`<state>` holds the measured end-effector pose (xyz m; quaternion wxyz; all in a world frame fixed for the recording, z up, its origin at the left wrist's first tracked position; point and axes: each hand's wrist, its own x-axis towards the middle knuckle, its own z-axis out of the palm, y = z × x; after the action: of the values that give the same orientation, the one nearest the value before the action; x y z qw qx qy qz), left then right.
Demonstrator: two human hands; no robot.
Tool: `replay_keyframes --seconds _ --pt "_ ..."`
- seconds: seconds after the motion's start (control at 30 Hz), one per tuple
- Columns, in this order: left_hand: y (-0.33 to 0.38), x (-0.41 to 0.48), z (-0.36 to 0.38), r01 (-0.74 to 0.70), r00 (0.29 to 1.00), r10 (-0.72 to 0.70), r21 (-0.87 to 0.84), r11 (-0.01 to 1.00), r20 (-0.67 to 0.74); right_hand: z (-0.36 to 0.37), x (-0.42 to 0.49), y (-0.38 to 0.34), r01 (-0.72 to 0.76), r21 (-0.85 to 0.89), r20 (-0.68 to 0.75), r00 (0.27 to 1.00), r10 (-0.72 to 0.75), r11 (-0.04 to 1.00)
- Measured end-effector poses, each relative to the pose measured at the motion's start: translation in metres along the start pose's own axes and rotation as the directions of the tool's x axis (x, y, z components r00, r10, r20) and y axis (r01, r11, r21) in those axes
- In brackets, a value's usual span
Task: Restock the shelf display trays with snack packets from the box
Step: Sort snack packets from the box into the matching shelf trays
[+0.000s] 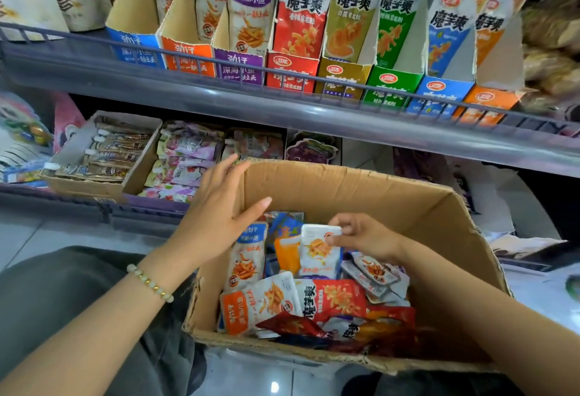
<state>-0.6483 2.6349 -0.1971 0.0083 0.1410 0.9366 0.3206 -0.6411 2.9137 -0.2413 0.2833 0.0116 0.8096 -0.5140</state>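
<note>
White packet (317,254): stands roughly upright among the loose packets (314,301) in the box (361,191), printed face toward the camera. Pinched at its top right corner.

Right hand (364,237): fingers curled, thumb and fingertips clamped on that corner. The rest of the packet hangs below and left of the fingertips. A red packet (335,298) lies flat nearer the camera than these fingers.

Left hand (219,207): palm down, fingers straight and a little apart, holding nothing. It sits over the box's left wall, fingertips pointing toward the far wall. Contact with the cardboard: cannot tell. An orange-and-white packet (248,257) stands just below and to the right of the thumb. Bead bracelet (150,282) on this wrist.

Beyond both sets of fingertips, above: upper shelf with a row of coloured display trays (292,74) behind a wire rail, packets standing upright in most of them.

Beyond the left fingertips, lower down: a cardboard tray of brown pouches (103,157), with pink and purple pouches (185,163) just beside it.
</note>
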Motion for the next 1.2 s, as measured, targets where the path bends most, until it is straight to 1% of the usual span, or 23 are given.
replay_keyframes --seconds 0.17,0.2,0.23,0.27,0.3,0.33,0.37,0.4,0.43,0.47,0.5,0.53,0.6,0.63,0.67,0.73,0.8,0.87,0.93,0.97,1.03,1.13,1.2 --pt "0.011 0.003 0.003 -0.173 0.984 0.171 -0.040 0.984 -0.057 -0.037 -0.042 -0.015 0.144 0.190 -0.189 0.976 -0.107 0.971" --pt "0.018 0.005 0.006 -0.161 0.987 0.159 -0.103 0.982 -0.028 -0.042 -0.050 -0.022 0.173 0.219 -0.205 0.970 -0.128 0.960" --pt "0.026 0.007 0.010 -0.082 0.995 0.092 -0.215 0.973 0.037 -0.047 -0.056 -0.027 0.193 0.233 -0.215 0.966 -0.144 0.953" --pt "0.033 0.011 0.014 0.073 0.989 -0.022 -0.360 0.930 0.144 -0.051 -0.060 -0.032 0.210 0.238 -0.217 0.963 -0.159 0.948" --pt "0.041 0.015 0.019 0.261 0.951 -0.141 -0.469 0.844 0.276 -0.053 -0.064 -0.036 0.230 0.252 -0.216 0.960 -0.177 0.940" --pt "0.048 0.018 0.023 0.432 0.882 -0.232 -0.509 0.744 0.410 -0.054 -0.067 -0.040 0.245 0.277 -0.208 0.959 -0.191 0.929" --pt "0.054 0.021 0.026 0.558 0.807 -0.267 -0.534 0.636 0.526 -0.054 -0.069 -0.042 0.259 0.303 -0.205 0.957 -0.203 0.917" --pt "0.057 0.024 0.030 0.635 0.755 -0.243 -0.585 0.505 0.609 -0.053 -0.070 -0.044 0.267 0.323 -0.208 0.956 -0.207 0.908" --pt "0.059 0.027 0.034 0.665 0.740 -0.200 -0.657 0.355 0.642 -0.052 -0.070 -0.044 0.269 0.323 -0.215 0.955 -0.206 0.907" --pt "0.060 0.030 0.038 0.654 0.757 -0.185 -0.723 0.223 0.627 -0.050 -0.071 -0.043 0.259 0.303 -0.226 0.955 -0.194 0.917" --pt "0.063 0.031 0.040 0.612 0.790 -0.193 -0.772 0.174 0.582 -0.047 -0.070 -0.041 0.244 0.282 -0.244 0.954 -0.176 0.928" --pt "0.063 0.033 0.042 0.547 0.835 -0.204 -0.813 0.201 0.511 -0.045 -0.069 -0.038 0.230 0.262 -0.268 0.950 -0.159 0.937" --pt "0.061 0.034 0.040 0.384 0.919 -0.236 -0.850 0.359 0.315 -0.044 -0.068 -0.027 0.204 0.239 -0.325 0.938 -0.120 0.949" --pt "0.059 0.035 0.036 0.319 0.940 -0.254 -0.853 0.414 0.228 -0.045 -0.068 -0.022 0.193 0.213 -0.353 0.929 -0.109 0.958" --pt "0.056 0.036 0.031 0.271 0.949 -0.270 -0.859 0.434 0.163 -0.047 -0.070 -0.018 0.178 0.165 -0.381 0.919 -0.104 0.970" --pt "0.050 0.038 0.024 0.229 0.947 -0.309 -0.869 0.439 0.094 -0.053 -0.074 -0.011 0.155 0.092 -0.442 0.891 -0.099 0.984" --pt "0.046 0.039 0.018 0.229 0.944 -0.322 -0.853 0.469 0.076 -0.058 -0.079 -0.010 0.178 0.117 -0.491 0.866 -0.099 0.977" --pt "0.047 0.037 0.016 0.225 0.955 -0.288 -0.803 0.552 0.070 -0.061 -0.084 -0.016 0.225 0.191 -0.490 0.865 -0.106 0.956" --pt "0.051 0.033 0.016 0.221 0.970 -0.226 -0.730 0.646 0.094 -0.061 -0.087 -0.027 0.269 0.301 -0.439 0.891 -0.118 0.915" --pt "0.053 0.031 0.018 0.238 0.970 -0.199 -0.684 0.689 0.136 -0.060 -0.086 -0.032 0.286 0.356 -0.413 0.902 -0.125 0.890" --pt "0.056 0.026 0.022 0.292 0.949 -0.144 -0.614 0.734 0.280 -0.054 -0.080 -0.042 0.309 0.450 -0.377 0.916 -0.136 0.838" --pt "0.069 0.015 0.026 0.428 0.846 -0.069 -0.597 0.679 0.528 -0.040 -0.064 -0.048 0.327 0.522 -0.370 0.919 -0.136 0.788" --pt "0.074 0.011 0.029 0.454 0.804 -0.012 -0.602 0.657 0.594 -0.031 -0.054 -0.049 0.342 0.536 -0.387 0.912 -0.135 0.772"
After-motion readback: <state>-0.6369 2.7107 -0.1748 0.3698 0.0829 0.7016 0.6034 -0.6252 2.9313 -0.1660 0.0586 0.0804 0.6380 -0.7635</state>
